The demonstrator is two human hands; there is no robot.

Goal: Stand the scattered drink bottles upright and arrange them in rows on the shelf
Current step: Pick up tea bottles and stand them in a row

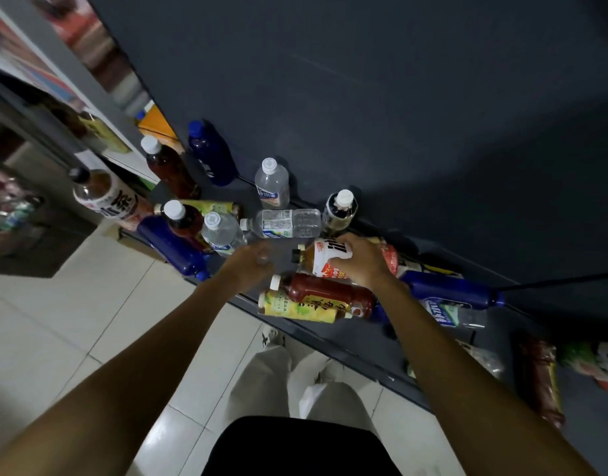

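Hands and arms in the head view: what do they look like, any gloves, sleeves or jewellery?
Both the left hand and the right hand are bare, with no gloves. Both forearms are uncovered to the frame's edge, so no sleeves show. I see no watch, bracelet or ring, though the left hand is motion-blurred.

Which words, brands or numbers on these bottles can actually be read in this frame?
"冰茶": large black characters on the white label of the tea bottle at far left.
Labels on the clear water bottle, the dark red bottle and the bottle in the right hand: too blurred to read.
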